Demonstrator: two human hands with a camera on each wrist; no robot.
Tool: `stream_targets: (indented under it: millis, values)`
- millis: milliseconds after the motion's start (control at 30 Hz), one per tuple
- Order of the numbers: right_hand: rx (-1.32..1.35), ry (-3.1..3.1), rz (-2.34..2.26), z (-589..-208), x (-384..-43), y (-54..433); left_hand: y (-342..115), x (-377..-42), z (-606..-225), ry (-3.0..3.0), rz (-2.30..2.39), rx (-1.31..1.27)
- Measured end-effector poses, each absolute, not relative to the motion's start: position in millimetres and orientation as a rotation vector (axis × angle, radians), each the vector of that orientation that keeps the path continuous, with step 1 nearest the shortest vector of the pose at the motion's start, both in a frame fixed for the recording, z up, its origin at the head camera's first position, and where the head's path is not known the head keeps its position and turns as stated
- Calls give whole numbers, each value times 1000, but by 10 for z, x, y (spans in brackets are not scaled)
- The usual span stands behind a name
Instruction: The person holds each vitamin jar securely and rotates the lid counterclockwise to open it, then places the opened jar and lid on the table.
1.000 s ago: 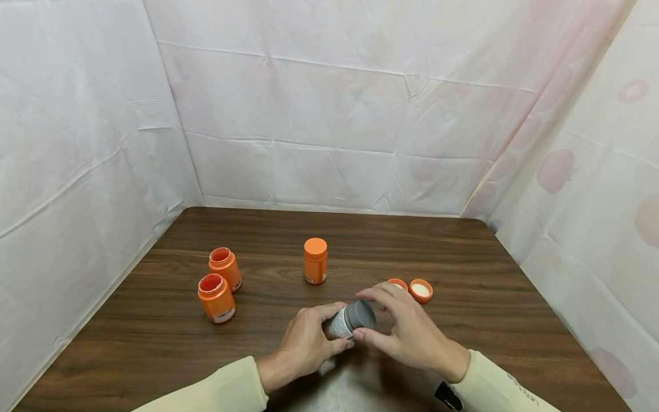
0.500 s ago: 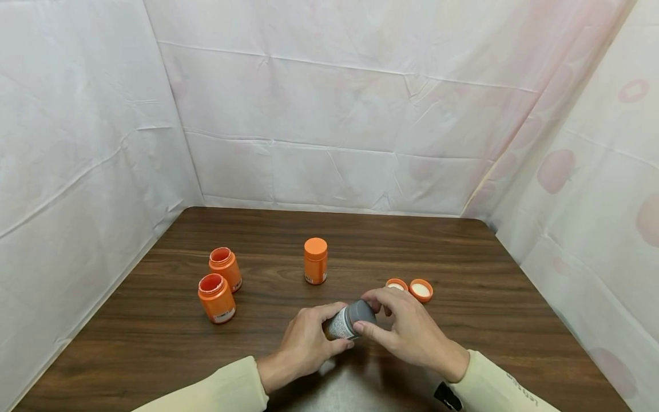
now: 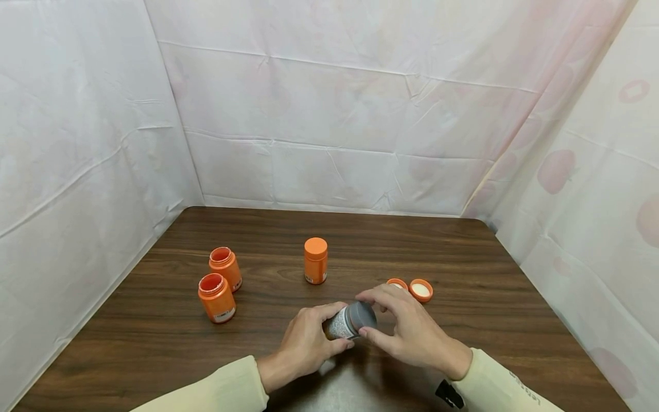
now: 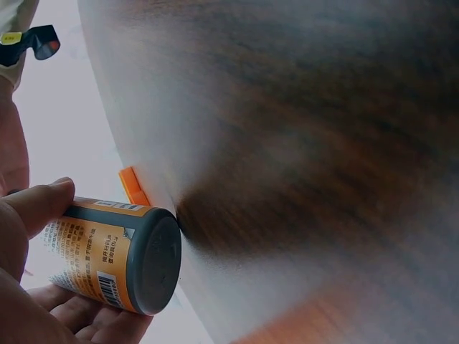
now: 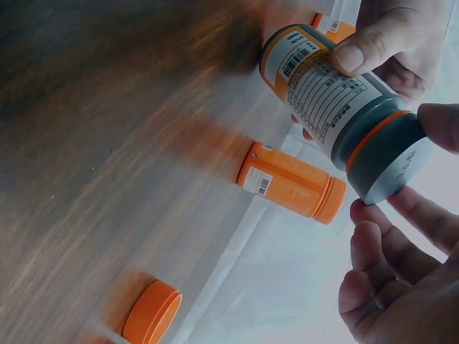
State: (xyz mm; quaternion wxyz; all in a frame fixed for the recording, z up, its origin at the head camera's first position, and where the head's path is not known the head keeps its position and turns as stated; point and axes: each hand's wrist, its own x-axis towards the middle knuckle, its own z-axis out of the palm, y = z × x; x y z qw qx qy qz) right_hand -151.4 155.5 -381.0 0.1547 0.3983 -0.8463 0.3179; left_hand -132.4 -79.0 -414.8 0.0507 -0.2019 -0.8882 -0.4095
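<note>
A grey bottle (image 5: 337,97) with a printed label lies tilted in my left hand (image 3: 305,341), thumb and fingers wrapped round its body. Its grey cap (image 3: 362,316) points to the right, and an orange ring shows at the cap's base in the right wrist view. Thumb and fingertips of my right hand (image 3: 412,332) pinch the cap's edge from opposite sides. The bottle's dark base (image 4: 159,261) faces the left wrist camera. The fingers under the bottle are mostly hidden in the head view.
A capped orange bottle (image 3: 316,263) stands behind the hands. Two uncapped orange bottles, a nearer one (image 3: 217,303) and a farther one (image 3: 226,272), stand at the left. Two orange caps, one (image 3: 421,290) fully visible, lie inner side up behind my right hand. White sheets (image 3: 329,103) surround the table.
My right thumb and fingers have shifted round the cap, closing further over it and then drawing back. My left hand and the bottle have kept their place.
</note>
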Motion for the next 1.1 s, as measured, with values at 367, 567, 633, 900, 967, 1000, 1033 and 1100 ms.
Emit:
stream_targets:
  millis: [367,567,633,900,967,1000,1033,1100]
  values:
    - [1266,-2405,911,-3802,-1534,1570,-796,-1328,-4153,-2702,-1239,-612]
    - [1307,-2375,948,-3793,-1540,1571,-798,-1328,-4150,-2704,-1238,-617]
    - [1315,-2367,952,-3794,-1541,1571,-799,-1329,-4150,-2708,-1237,-617]
    - [1295,-2357,975,-3796,-1539,1550,-796,-1331,-4161,-2712,-1228,-605]
    - [1258,-2371,985,-3796,-1534,1542,-795,-1331,-4164,-2709,-1230,-605]
    - [1237,-2379,985,-3796,-1531,1539,-795,-1331,-4162,-2709,-1235,-603]
    - [1213,-2389,983,-3799,-1529,1536,-794,-1331,-4164,-2706,-1240,-605]
    - [1159,-2411,974,-3801,-1521,1532,-793,-1332,-4164,-2703,-1248,-607]
